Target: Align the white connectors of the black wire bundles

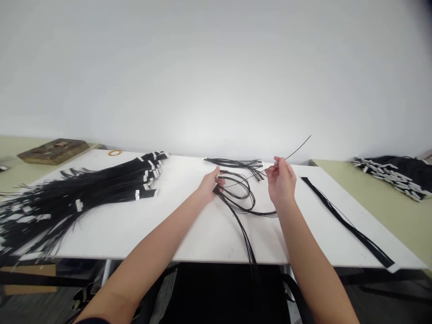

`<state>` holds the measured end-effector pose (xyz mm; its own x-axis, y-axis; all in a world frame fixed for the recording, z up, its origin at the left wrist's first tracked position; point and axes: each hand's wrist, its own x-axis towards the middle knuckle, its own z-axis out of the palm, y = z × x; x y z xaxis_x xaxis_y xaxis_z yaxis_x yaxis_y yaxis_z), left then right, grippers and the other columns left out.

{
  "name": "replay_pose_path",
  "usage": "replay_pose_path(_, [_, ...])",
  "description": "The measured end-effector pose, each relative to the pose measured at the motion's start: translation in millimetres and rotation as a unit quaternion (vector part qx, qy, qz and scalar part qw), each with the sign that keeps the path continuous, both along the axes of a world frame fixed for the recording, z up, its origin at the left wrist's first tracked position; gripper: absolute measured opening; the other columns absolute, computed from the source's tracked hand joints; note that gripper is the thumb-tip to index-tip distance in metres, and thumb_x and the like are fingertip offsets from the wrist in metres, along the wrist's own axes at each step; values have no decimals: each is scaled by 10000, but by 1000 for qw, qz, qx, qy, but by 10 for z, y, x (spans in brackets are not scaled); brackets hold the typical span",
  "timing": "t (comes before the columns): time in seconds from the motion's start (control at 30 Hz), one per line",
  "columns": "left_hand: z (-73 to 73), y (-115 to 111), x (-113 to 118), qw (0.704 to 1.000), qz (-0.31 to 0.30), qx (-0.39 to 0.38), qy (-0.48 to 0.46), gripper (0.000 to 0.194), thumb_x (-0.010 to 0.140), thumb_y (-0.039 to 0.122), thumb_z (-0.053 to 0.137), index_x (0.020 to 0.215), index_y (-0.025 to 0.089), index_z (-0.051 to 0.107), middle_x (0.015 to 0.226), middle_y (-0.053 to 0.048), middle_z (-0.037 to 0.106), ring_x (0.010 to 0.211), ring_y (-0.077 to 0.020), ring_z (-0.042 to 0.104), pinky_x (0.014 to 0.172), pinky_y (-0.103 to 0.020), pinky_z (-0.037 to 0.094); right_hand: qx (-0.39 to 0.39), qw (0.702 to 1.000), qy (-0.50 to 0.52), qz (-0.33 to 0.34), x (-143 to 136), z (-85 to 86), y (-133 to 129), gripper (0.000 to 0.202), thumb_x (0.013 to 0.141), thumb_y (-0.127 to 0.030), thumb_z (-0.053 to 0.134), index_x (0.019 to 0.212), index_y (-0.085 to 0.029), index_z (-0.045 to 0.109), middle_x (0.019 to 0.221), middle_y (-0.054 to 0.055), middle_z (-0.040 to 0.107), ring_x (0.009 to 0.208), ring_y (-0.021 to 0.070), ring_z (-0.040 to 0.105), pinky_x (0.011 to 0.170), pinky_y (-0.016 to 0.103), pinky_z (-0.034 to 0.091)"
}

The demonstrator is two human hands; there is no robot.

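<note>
My left hand (211, 184) is closed on a bundle of thin black wires (251, 202). The bundle loops to the right over the white table, and several strands hang past its front edge. My right hand (281, 179) pinches a single black wire (299, 147), whose free end sticks up to the right. That wire runs back toward my left hand. Just behind my hands lies a small bunch of black wires (232, 163) with white ends.
A large pile of black cables with white connectors (111, 189) covers the table's left side. One flat black cable (347, 222) lies at right. More cables (394, 173) sit on the right-hand table. A brown block (54, 151) and a yellow ring (115, 153) are at back left.
</note>
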<state>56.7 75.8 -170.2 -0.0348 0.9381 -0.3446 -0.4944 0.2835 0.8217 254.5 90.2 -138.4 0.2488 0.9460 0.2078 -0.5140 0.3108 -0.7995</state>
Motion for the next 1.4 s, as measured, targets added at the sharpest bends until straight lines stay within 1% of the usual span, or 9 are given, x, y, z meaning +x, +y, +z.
replay_pose_path(0.07, [6,-8,-5,1000,-9,2,-4,442,770,565,553,854,137,631,475,1,482,395,-92,412,354,-191,305,4,999,2,-37,48,-7,37,315,778,-493,631,904,-208,594,750,-39,498,626,54,524,674,206,515])
replay_pose_path(0.13, [5,-16,-9,1000,-19,5,-5,451,764,571,554,868,141,643,477,-4,487,399,-98,422,356,-196,310,2,998,-13,-56,111,2,64,335,774,-505,626,940,-218,583,749,-42,501,553,43,485,594,197,504])
replay_pose_path(0.23, [-1,-28,-11,999,-32,13,-4,465,756,579,557,883,142,654,479,-9,492,396,-103,422,356,-204,313,-1,995,-73,-73,157,16,65,314,764,-485,630,916,-214,590,729,-47,507,412,23,315,389,188,361])
replay_pose_path(0.33, [-2,-37,-4,999,-44,23,-3,482,762,591,538,900,145,658,478,-10,492,395,-105,417,354,-207,314,16,981,-175,-77,84,-5,7,267,757,-446,632,815,-186,621,717,-23,548,393,29,265,361,213,263])
replay_pose_path(0.47, [21,-52,26,998,-57,34,-3,490,767,591,530,926,145,658,478,-8,486,409,-109,428,356,-203,315,76,932,-349,-63,-152,-99,-146,216,748,-390,646,754,-176,672,671,12,597,501,93,425,488,246,353])
replay_pose_path(0.57, [53,-70,55,997,-62,43,-4,491,771,591,522,940,150,657,470,-2,475,416,-112,436,356,-199,312,124,880,-454,-65,-311,-183,-251,211,782,-376,598,719,-187,668,667,16,609,549,113,458,564,261,353])
replay_pose_path(0.8, [81,-107,83,995,-72,73,-7,486,766,601,520,946,170,656,477,10,457,442,-113,446,364,-194,312,156,810,-554,-114,-376,-269,-282,245,857,-350,487,723,-193,619,618,7,567,529,119,442,541,257,316])
replay_pose_path(0.97, [75,-117,88,993,-80,87,-6,507,761,615,514,961,169,651,480,10,455,442,-115,448,366,-198,308,164,796,-571,-117,-385,-279,-280,248,868,-349,463,754,-191,618,643,17,583,544,124,463,548,251,336])
replay_pose_path(1.4, [127,-174,82,985,-88,138,49,555,746,624,532,1017,154,651,500,-9,501,437,-117,454,359,-200,308,153,796,-582,-57,-362,-261,-286,258,905,-328,416,731,-191,547,556,-29,501,494,99,429,508,212,347])
